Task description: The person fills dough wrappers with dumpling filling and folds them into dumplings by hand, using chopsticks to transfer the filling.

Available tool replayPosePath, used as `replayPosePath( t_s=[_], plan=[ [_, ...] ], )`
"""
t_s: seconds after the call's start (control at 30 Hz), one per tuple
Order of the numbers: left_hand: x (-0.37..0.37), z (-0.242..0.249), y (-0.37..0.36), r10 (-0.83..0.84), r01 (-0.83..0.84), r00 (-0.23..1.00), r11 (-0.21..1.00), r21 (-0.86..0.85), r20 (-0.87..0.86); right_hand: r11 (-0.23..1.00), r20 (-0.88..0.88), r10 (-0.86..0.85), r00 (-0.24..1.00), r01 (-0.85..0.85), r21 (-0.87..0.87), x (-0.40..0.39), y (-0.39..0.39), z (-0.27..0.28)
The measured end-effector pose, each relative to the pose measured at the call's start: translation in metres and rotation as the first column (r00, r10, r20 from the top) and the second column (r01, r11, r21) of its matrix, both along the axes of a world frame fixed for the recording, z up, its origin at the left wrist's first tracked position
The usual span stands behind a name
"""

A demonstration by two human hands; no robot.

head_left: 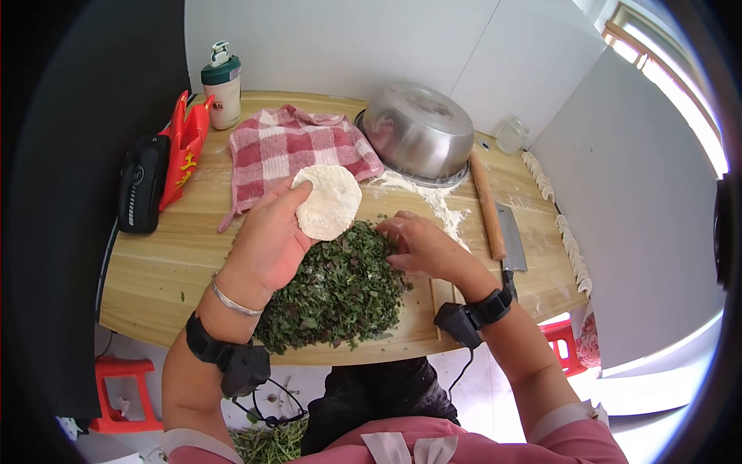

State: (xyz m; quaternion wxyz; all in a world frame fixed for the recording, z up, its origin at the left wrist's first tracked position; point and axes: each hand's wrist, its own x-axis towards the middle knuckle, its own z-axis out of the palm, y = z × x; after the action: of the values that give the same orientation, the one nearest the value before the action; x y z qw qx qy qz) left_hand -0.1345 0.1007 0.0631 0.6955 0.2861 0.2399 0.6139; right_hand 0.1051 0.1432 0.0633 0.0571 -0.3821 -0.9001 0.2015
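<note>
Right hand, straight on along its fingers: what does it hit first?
Probably the chopped greens, right in front of the right hand. Depth is unclear; if it rides higher, perhaps the dough round in the left hand.

At my ten o'clock, the red package [182, 143] carries yellow characters [185, 165], the upper one seemingly 土, while the bottle [226, 94] near eleven bears red marks [217, 105] too small to read.

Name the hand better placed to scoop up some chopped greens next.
Likely the right hand: its fingers are at the edge of the chopped greens, while the left hand is occupied holding the dough round.
</note>
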Motion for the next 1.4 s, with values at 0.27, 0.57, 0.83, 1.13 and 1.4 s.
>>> replayPosePath(
  t_s=[0.27,0.57,0.83,1.13,1.4],
  plan=[
    [0.001,0.001,-0.002,-0.033,0.033,0.999,0.999,0.036,-0.005,0.977,-0.240,-0.214,0.947,0.205,-0.060,0.004,0.008,-0.019],
    [0.001,-0.003,0.000,-0.106,0.106,0.994,0.994,0.003,-0.005,0.944,-0.402,-0.299,0.866,0.205,-0.259,-0.001,0.002,0.018],
    [0.013,0.002,-0.005,-0.273,0.276,0.960,0.961,-0.027,0.067,0.978,-0.488,0.045,0.872,0.062,0.201,-0.040,-0.015,0.051],
    [0.019,0.011,-0.011,-0.235,0.237,0.971,0.970,-0.054,0.053,0.956,-0.507,0.145,0.850,0.012,0.292,-0.043,-0.012,0.035],
    [0.025,0.017,-0.016,-0.216,0.216,0.976,0.970,-0.113,0.009,0.948,-0.686,0.160,0.710,0.083,0.307,-0.035,-0.009,0.019]
  ],
)
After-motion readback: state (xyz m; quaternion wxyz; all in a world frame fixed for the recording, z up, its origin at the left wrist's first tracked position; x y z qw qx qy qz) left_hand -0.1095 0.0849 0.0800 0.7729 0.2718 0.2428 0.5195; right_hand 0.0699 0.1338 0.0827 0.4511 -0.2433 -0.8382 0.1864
